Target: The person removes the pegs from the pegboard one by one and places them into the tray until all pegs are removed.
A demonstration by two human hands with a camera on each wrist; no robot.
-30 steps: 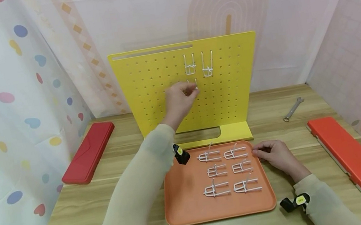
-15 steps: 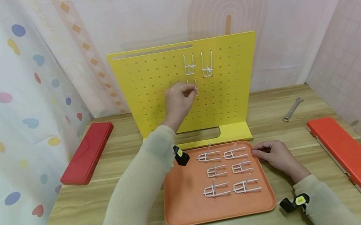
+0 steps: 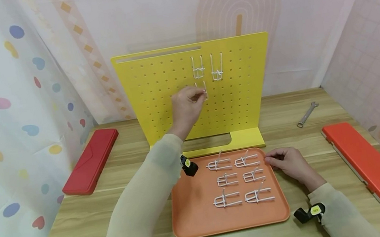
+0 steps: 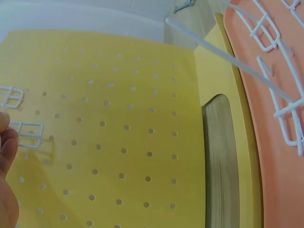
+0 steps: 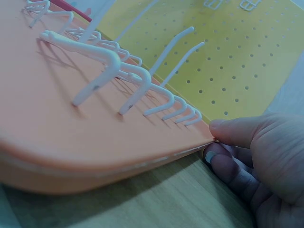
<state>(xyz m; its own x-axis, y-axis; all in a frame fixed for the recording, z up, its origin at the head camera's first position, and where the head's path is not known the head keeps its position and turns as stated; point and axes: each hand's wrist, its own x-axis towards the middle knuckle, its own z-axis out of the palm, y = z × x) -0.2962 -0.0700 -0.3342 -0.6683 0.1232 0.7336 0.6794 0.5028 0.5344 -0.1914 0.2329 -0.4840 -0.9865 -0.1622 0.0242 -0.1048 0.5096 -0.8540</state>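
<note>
My left hand (image 3: 188,104) pinches a white wire pegboard hook (image 4: 31,135) against the yellow pegboard (image 3: 235,103); its fingers hide part of the hook in the head view. Just above hang two more white hooks on the board, a left one (image 3: 198,70) and a right one (image 3: 217,69). My right hand (image 3: 290,165) grips the right rim of the orange tray (image 3: 194,220), thumb on top and fingers beneath in the right wrist view. Several white wire hooks lie in rows on the tray, among them a near right one (image 3: 258,195).
The pegboard stands upright on its yellow base (image 3: 248,139), right behind the tray. A dark red case (image 3: 91,162) lies at the left, an orange-red case (image 3: 370,163) at the right. Behind that one is a metal wrench (image 3: 307,114). Printed curtains (image 3: 159,12) surround the wooden table (image 3: 127,144).
The left hand stays at the same hook, its fingers shifting only slightly. The right hand keeps its hold on the tray rim. The head view has drifted a little.
</note>
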